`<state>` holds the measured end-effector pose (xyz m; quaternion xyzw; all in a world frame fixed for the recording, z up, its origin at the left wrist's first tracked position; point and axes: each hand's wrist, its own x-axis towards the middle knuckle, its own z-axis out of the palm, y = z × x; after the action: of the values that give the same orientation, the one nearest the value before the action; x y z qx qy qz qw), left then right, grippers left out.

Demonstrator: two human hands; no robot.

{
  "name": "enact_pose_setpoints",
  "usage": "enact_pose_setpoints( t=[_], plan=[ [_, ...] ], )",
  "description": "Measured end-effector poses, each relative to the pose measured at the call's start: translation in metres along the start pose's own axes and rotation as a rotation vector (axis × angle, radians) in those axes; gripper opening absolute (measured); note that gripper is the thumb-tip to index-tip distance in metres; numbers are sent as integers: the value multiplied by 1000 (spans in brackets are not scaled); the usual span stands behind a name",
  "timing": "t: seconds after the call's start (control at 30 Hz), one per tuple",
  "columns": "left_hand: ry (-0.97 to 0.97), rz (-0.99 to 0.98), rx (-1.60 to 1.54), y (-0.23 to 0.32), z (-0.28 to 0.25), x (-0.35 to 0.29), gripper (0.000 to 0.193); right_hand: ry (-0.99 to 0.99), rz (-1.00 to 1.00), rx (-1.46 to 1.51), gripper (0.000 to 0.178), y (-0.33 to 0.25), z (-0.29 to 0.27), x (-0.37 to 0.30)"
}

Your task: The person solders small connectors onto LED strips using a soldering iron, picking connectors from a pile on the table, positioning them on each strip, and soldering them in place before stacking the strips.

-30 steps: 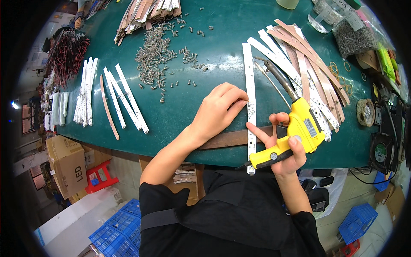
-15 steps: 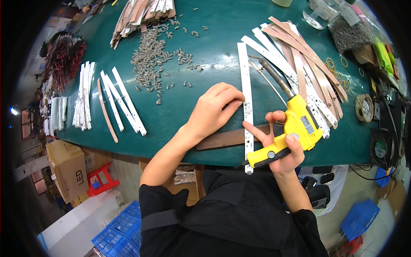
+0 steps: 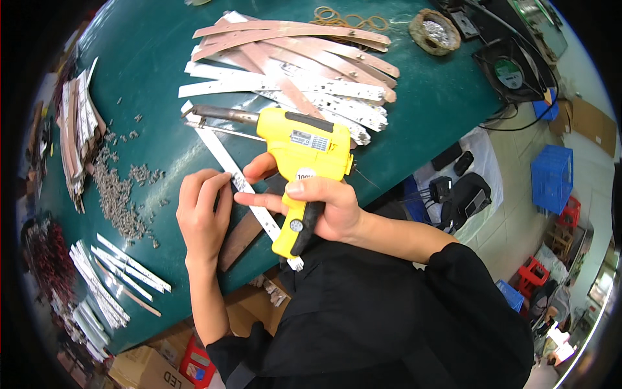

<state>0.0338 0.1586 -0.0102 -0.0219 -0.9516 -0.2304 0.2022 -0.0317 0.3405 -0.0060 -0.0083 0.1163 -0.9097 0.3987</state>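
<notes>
My right hand [image 3: 334, 204] grips the black-and-yellow handle of a yellow soldering gun [image 3: 275, 133], its metal tip pointing left over the far end of a white LED strip board [image 3: 214, 146]. That hand's index finger reaches out to the strip's edge. My left hand [image 3: 202, 214] sits at the strip's left edge, fingertips pinched together near the small parts at its middle. Whatever lies between those fingertips is too small to make out. Beneath the strip, a dark brown bar [image 3: 238, 245] lies crosswise on the green table [image 3: 152, 84].
A fanned pile of white and copper-coloured strips [image 3: 291, 65] lies beyond the gun. Small metal parts [image 3: 116, 201] are scattered at left, near more strips [image 3: 129, 272]. Rubber bands [image 3: 346, 21], a round rough dish [image 3: 433, 32] and a black fan [image 3: 508, 71] are at the far right.
My view has swung to the right, so the table appears rotated and the strip now leans left. Both hands stay at the strip, and the soldering gun remains in my right hand.
</notes>
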Motion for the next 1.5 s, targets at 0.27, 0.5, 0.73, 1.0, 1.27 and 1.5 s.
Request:
enact_pose_setpoints(
  t=[0.27, 0.5, 0.73, 1.0, 1.27, 1.5],
  plan=[
    [43, -90, -131, -5, -3, -8, 15, 161, 118, -721, 48, -64, 45, -36],
    [55, -197, -191, -7, -9, -17, 18, 58, 141, -959, 85, -67, 32, -56],
    [42, -158, -168, -12, -5, -15, 17, 46, 225, -1007, 81, -61, 32, -49],
    [50, -146, -155, -14, -5, -15, 16, 43, 295, -1063, 79, -61, 39, -40],
    [46, -130, -152, -14, -4, -16, 16, 134, 271, -1160, 80, -54, 48, -42],
    [51, -127, -155, -13, -3, -15, 16, 153, 47, -1026, 90, -63, 45, -48]
  ],
)
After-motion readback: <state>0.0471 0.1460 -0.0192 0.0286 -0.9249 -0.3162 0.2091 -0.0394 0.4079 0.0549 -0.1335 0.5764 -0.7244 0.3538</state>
